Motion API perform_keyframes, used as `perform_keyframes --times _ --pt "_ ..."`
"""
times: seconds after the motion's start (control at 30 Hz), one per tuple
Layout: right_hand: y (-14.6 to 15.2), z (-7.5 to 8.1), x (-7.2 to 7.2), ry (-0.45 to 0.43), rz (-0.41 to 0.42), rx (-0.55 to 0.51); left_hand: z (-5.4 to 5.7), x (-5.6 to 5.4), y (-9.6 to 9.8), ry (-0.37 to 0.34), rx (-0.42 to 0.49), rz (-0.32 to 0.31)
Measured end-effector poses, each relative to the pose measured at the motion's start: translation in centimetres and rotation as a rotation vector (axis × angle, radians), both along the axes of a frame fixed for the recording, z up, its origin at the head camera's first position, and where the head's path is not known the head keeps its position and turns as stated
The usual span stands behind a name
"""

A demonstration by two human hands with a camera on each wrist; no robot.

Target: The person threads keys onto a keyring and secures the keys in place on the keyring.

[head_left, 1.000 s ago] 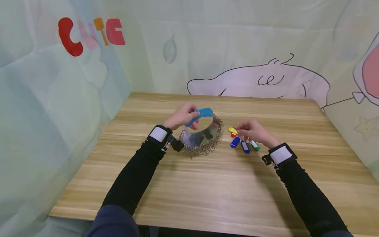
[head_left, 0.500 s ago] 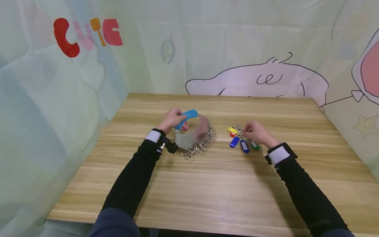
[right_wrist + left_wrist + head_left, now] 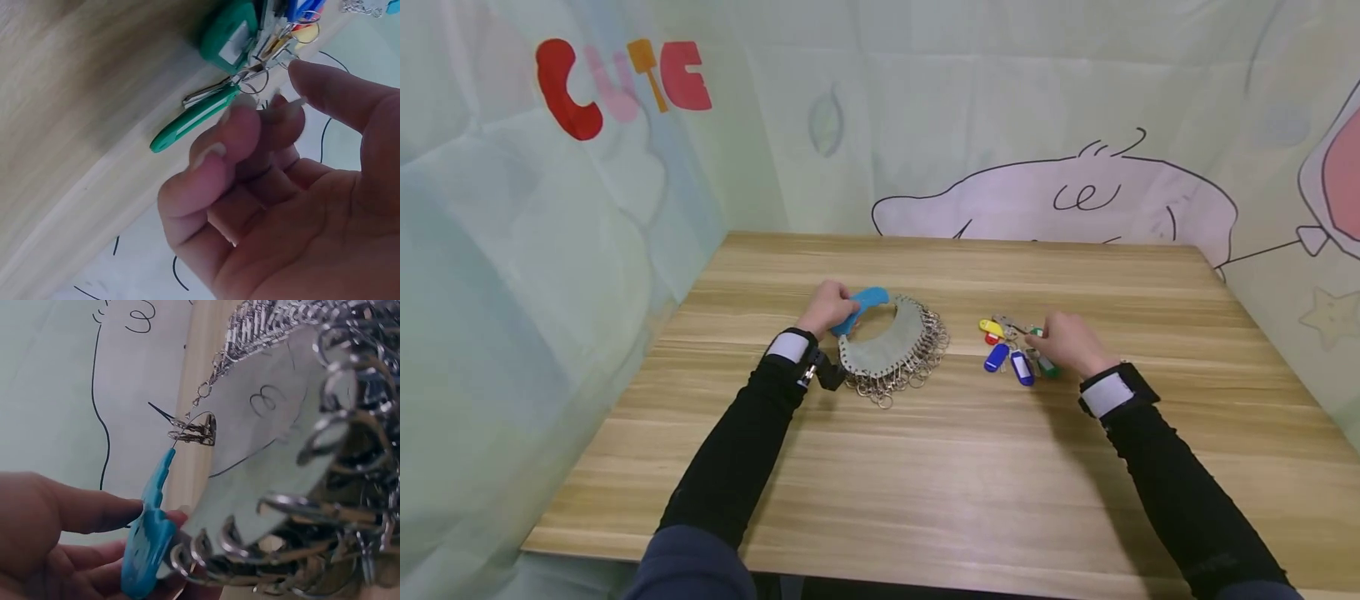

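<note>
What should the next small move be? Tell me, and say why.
I'd close the right hand's thumb and index finger on the bunch of tagged keys. The right wrist view shows a gap between those two tips, with the keys just beside them. The left hand already grips the blue handle, so the right seems the one free to act.

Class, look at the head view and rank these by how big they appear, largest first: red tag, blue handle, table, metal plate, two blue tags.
1. Table
2. Metal plate
3. Blue handle, partly covered by the left hand
4. Two blue tags, too alike to rank
5. Red tag, partly hidden
</note>
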State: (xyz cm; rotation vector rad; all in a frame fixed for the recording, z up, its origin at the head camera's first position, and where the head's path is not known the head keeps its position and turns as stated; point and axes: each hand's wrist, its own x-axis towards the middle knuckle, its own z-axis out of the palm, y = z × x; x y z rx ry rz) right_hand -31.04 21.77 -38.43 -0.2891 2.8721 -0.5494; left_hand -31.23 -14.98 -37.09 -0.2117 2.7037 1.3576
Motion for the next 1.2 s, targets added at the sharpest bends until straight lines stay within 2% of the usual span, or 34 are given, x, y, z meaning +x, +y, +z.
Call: perform_keyframes --times 0.07,0.23,0.43,0.53,0.67,0.77,0.83,0.97,1.2 --pt "-0.1 0.0 0.1 0.006 0.003 0.018 0.0 0.1 -0.2 0.011 -0.072 -0.004" --pt "-0.2 -0.3 0.2 0.045 0.013 0.047 0.3 0.4 0.0 0.026 -0.18 -0.038" --pt "0.2 -0.5 0.2 0.072 0.016 0.074 0.8 0.8 2.5 0.131 -0.462 -0.128" --pt "0.3 -0.6 0.3 0.091 0.02 0.087 1.1 1.0 4.6 0.205 -0.535 -0.23" --pt "0.4 -0.4 0.6 0.14 0.034 0.094 1.2 1.2 7.6 0.305 -0.603 -0.461" --pt "0.3 -0.1 0.7 0.17 0.046 0.071 0.9 1.2 9.5 0.33 -0.598 -0.611" --pt "0.1 0.2 0.9 0.174 0.049 0.036 0.6 1.1 10.5 0.318 -0.576 -0.669" --pt "-0.3 1.2 1.3 0.175 0.066 -0.034 -0.3 0.8 11.7 0.259 -0.563 -0.685" --pt "-1.1 2.3 2.0 0.206 0.069 -0.117 -1.5 0.1 12.5 0.202 -0.645 -0.66"
